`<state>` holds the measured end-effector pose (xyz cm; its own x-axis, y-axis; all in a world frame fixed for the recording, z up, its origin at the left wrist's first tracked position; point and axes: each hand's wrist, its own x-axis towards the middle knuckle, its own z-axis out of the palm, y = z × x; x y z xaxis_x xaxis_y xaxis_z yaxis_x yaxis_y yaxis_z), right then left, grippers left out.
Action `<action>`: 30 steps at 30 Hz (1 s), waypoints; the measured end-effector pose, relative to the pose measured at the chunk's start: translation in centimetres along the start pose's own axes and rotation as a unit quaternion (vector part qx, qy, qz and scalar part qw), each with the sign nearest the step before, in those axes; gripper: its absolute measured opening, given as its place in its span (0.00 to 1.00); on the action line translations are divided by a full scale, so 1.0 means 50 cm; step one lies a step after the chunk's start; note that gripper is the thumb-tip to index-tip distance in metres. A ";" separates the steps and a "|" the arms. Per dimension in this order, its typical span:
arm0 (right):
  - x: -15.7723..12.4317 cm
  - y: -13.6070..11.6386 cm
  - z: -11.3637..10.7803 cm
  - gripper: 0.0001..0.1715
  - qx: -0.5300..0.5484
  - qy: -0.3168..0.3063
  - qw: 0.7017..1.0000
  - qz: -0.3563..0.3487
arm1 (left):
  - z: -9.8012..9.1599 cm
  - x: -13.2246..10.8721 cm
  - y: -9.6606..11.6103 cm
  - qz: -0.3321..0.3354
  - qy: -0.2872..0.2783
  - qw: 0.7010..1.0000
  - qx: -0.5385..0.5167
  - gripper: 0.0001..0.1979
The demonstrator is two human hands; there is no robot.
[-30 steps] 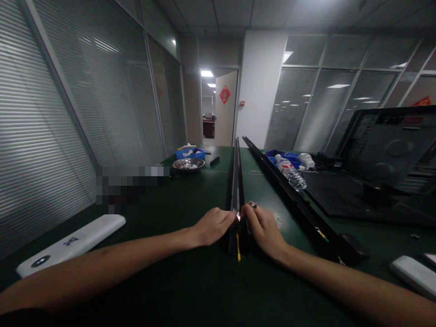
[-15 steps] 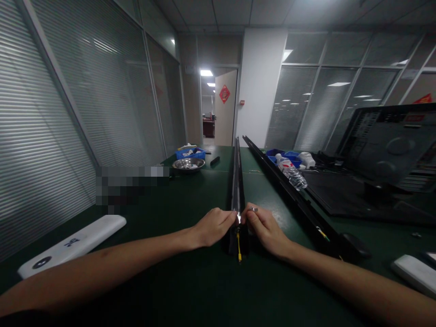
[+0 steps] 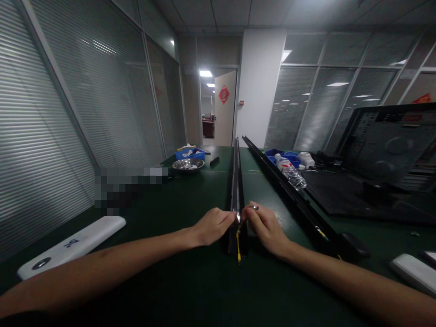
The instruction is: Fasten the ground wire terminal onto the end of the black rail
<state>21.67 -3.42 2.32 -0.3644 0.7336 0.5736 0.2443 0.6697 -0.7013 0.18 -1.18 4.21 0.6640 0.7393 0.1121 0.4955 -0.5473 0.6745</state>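
A long black channel (image 3: pixel 235 181) runs away from me along the green table. At its near end, the fingertips of my left hand (image 3: pixel 213 226) are pinched together against a small shiny silvery piece (image 3: pixel 239 218). My right hand (image 3: pixel 267 227) is closed on the other side of that piece, its fingertips close to the left ones. A small metal thing (image 3: pixel 254 207) shows at my right fingers; its kind is too small to tell. From below the fingers a yellow cable (image 3: pixel 239 247) with a yellow end lies along the channel. What exactly sits between the fingertips is hidden.
A second black channel (image 3: pixel 289 193) lies at the right, with a plastic bottle (image 3: pixel 291 172) against it. Farther back are blue bins (image 3: pixel 279 156), a metal bowl (image 3: pixel 188 165) and a blue tray (image 3: pixel 190 153). A white device (image 3: pixel 73 245) lies left; a dark panel (image 3: pixel 391 145) stands right.
Both hands stay at the near end of the channel. The small metal thing at my right fingers has turned slightly; the view has shifted a little.
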 end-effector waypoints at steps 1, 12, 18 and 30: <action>-0.001 0.001 0.000 0.21 -0.004 0.000 1.000 -0.001 | 0.001 0.000 0.000 -0.003 0.001 1.000 -0.006 0.28; 0.005 -0.001 -0.004 0.20 -0.004 -0.026 1.000 -0.004 | 0.003 -0.001 -0.004 0.003 0.007 1.000 -0.010 0.27; 0.014 0.006 -0.013 0.20 0.041 -0.075 0.995 -0.042 | 0.006 0.000 -0.005 0.008 0.015 1.000 -0.009 0.28; 0.008 0.000 -0.005 0.22 0.036 -0.033 0.999 -0.007 | 0.007 0.003 -0.017 0.021 0.010 1.000 0.018 0.29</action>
<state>21.74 -3.10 2.66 -0.4261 0.7132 0.5566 0.1736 0.6683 -0.7234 0.08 -0.74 3.39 0.6729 0.7234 0.1549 0.4882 -0.5915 0.6418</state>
